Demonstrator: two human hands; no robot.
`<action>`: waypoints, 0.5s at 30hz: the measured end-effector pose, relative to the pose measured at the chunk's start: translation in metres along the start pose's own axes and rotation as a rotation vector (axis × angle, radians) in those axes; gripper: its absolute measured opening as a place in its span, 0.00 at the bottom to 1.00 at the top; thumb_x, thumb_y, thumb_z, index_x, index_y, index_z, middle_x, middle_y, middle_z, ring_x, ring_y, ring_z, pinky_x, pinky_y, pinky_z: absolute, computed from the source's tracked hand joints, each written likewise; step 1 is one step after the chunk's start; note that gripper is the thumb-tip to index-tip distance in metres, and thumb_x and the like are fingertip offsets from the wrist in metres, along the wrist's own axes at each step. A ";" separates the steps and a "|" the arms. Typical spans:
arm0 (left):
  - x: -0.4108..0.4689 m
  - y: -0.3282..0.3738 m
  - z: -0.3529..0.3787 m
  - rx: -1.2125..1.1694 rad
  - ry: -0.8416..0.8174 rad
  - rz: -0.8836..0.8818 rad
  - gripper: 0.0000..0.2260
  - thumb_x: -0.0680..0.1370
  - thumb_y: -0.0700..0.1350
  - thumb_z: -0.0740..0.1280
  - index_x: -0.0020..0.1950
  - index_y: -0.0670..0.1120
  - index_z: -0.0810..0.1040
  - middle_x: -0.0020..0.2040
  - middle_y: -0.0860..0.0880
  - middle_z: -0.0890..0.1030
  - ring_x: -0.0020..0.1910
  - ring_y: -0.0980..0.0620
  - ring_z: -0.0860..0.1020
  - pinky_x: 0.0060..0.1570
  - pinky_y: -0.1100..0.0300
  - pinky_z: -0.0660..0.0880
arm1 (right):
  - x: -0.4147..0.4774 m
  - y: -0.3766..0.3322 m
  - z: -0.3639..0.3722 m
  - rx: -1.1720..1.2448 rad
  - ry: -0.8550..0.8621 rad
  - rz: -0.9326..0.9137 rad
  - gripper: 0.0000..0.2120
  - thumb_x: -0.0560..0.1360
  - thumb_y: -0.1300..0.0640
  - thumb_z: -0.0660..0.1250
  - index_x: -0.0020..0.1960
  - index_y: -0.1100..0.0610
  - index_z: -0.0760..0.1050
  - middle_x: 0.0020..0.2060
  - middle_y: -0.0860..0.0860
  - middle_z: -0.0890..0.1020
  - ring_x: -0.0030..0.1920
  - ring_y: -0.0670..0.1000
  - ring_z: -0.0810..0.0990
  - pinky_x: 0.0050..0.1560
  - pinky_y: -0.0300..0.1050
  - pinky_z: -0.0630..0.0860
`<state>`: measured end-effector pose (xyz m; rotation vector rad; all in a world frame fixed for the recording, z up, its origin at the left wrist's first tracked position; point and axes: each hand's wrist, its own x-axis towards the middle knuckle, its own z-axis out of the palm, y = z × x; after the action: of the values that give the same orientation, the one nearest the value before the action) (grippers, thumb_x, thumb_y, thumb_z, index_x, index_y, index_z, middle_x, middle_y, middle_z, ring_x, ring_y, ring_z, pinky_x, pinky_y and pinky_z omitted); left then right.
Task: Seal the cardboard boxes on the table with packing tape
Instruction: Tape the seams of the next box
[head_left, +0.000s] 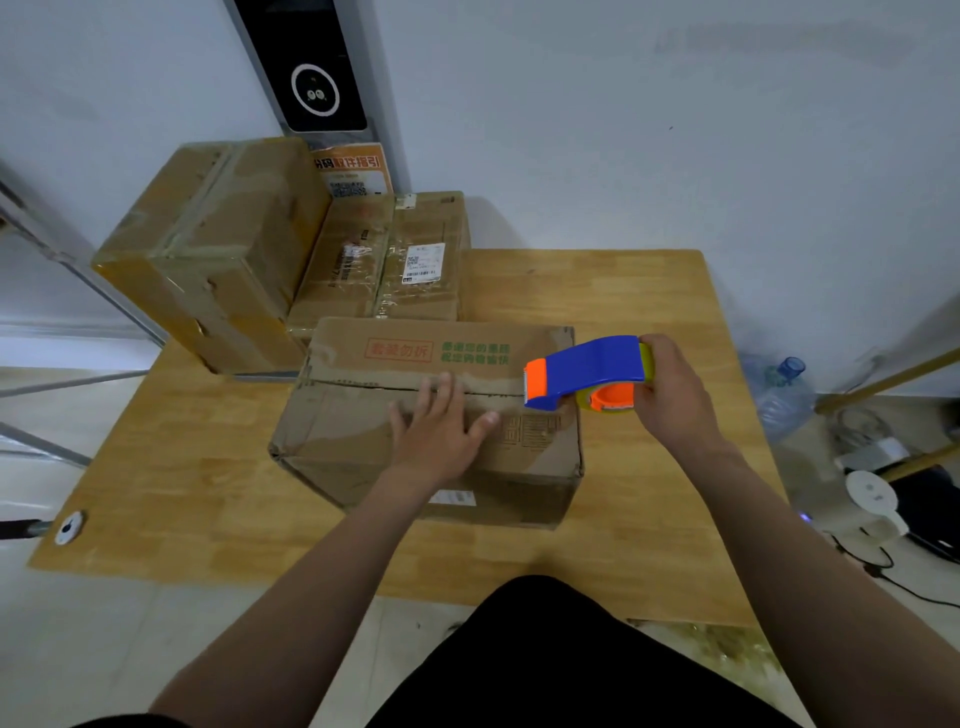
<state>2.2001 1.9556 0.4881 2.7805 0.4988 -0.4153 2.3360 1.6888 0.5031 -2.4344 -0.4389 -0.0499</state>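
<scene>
A worn cardboard box (363, 415) with red and green print sits in the middle of the wooden table (649, 312). My left hand (439, 426) presses flat on its top flaps, fingers straight, over the centre seam. My right hand (670, 387) grips a blue and orange tape dispenser (587, 371) holding a roll of tape. The dispenser's orange front end rests at the right end of the seam on the box top. A larger taped box (208, 249) and a flatter taped box (384, 254) stand behind.
A dark panel (311, 67) leans on the white wall behind the boxes. A water bottle (782, 387), cables and a white device (872, 499) lie on the floor at the right. A metal frame (78, 270) runs along the left.
</scene>
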 end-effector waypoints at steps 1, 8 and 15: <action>0.001 0.011 -0.001 0.000 -0.016 0.042 0.36 0.82 0.69 0.43 0.85 0.50 0.44 0.84 0.52 0.41 0.82 0.48 0.38 0.78 0.34 0.38 | 0.000 0.000 0.000 -0.008 -0.006 0.010 0.22 0.74 0.65 0.66 0.66 0.53 0.69 0.60 0.53 0.77 0.56 0.59 0.78 0.44 0.49 0.72; 0.007 0.042 0.006 0.035 -0.069 0.149 0.35 0.83 0.67 0.43 0.85 0.50 0.44 0.84 0.53 0.40 0.82 0.50 0.38 0.79 0.37 0.40 | 0.001 0.000 -0.001 -0.047 -0.013 0.051 0.22 0.74 0.65 0.66 0.65 0.51 0.68 0.60 0.51 0.77 0.55 0.58 0.78 0.44 0.50 0.72; 0.008 0.015 0.001 -0.005 -0.058 0.010 0.37 0.83 0.68 0.43 0.84 0.46 0.41 0.84 0.50 0.37 0.82 0.49 0.37 0.80 0.42 0.38 | 0.000 -0.003 0.002 -0.001 0.009 0.049 0.20 0.75 0.63 0.67 0.64 0.52 0.70 0.58 0.51 0.78 0.53 0.56 0.78 0.43 0.47 0.69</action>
<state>2.2130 1.9443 0.4878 2.7561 0.4711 -0.4897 2.3353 1.6923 0.5035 -2.4436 -0.3750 -0.0395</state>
